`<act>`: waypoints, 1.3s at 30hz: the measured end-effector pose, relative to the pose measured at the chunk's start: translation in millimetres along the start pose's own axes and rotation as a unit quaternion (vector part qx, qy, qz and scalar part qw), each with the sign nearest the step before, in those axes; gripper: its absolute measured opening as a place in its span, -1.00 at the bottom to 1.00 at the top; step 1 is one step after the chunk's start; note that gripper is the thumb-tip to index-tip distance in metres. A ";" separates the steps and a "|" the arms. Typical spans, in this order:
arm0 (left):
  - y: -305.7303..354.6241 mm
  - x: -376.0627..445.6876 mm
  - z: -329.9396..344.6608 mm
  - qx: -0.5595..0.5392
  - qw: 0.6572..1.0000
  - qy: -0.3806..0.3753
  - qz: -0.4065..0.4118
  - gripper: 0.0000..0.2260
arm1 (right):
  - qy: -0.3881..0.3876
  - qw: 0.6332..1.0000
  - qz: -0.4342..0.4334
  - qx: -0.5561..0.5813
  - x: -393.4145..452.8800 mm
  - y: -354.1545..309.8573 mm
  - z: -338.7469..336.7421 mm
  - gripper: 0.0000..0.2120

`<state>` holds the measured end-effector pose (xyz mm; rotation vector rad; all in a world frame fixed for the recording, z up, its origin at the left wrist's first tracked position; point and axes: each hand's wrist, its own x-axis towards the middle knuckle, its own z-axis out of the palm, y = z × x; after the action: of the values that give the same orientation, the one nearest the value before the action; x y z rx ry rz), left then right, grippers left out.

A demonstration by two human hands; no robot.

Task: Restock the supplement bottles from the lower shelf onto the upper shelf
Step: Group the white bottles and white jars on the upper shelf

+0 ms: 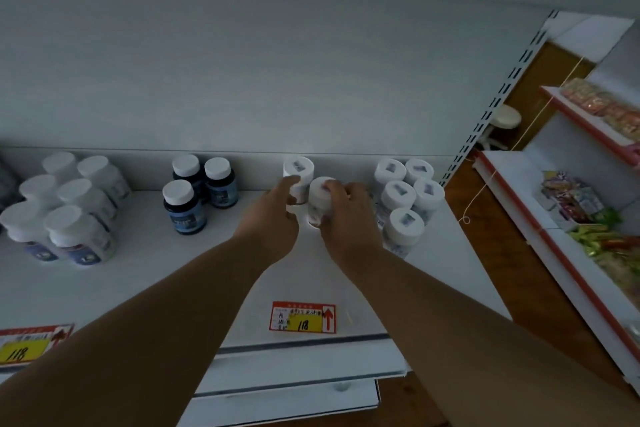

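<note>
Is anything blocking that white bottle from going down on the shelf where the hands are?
Nothing visible does. The right hand grips the front white bottle over a bare patch of the upper shelf. The left hand touches the rear white bottle just behind, with bottle groups on either side.

Dim, soft blur overall; wide-angle bending at edges.

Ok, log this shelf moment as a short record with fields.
left hand: left hand touches the rear white bottle
right hand: right hand grips the front white bottle
shelf: both bottles stand on the shelf
to the right: five white bottles, clustered
to the left: three dark bottles, then six white ones
price tag: price tag on the front edge reads 118
</note>
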<state>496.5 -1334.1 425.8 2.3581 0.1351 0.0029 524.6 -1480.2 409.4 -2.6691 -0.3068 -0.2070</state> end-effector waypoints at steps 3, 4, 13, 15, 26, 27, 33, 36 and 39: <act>1.2 13.7 -4.4 0.034 0.999 -0.004 0.000 -0.31 | 0.005 1.000 0.030 -0.005 13.7 -1.8 4.1 -0.52; 1.1 18.0 -5.1 0.051 0.999 -0.007 -0.005 -0.32 | 0.004 0.999 0.035 -0.005 17.9 -2.7 4.8 -0.51; 0.7 27.0 -11.2 0.089 0.996 -0.003 -0.013 -0.36 | -0.010 0.999 0.052 0.009 45.9 -3.0 8.6 -0.50; 1.8 27.3 -11.8 0.099 0.995 -0.010 -0.014 -0.35 | -0.021 0.998 0.056 0.016 47.5 -3.4 7.6 -0.49; 2.0 -20.7 -19.2 0.045 0.997 0.042 0.046 -0.46 | 0.030 0.999 0.020 0.026 -14.1 -35.5 -18.4 -0.36; -0.1 -29.7 -22.6 0.031 0.998 0.039 0.049 -0.47 | 0.041 0.999 0.017 0.030 -23.4 -41.0 -21.3 -0.36; -35.4 -85.9 -59.4 -0.015 0.996 0.039 0.073 -0.50 | 0.083 0.995 -0.009 0.059 -89.1 -95.4 -26.4 -0.38; -59.1 -120.5 -89.4 -0.015 0.994 0.044 0.098 -0.51 | 0.111 0.989 -0.013 0.096 -128.1 -134.0 -17.9 -0.44; -92.9 -161.5 -121.8 -0.030 0.993 0.048 0.101 -0.53 | 0.103 0.984 -0.018 0.146 -168.6 -179.1 -3.7 -0.48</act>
<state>321.8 -1199.0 453.4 2.3032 -0.0580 0.2155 317.4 -1355.3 453.7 -2.3313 -0.2955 -0.4136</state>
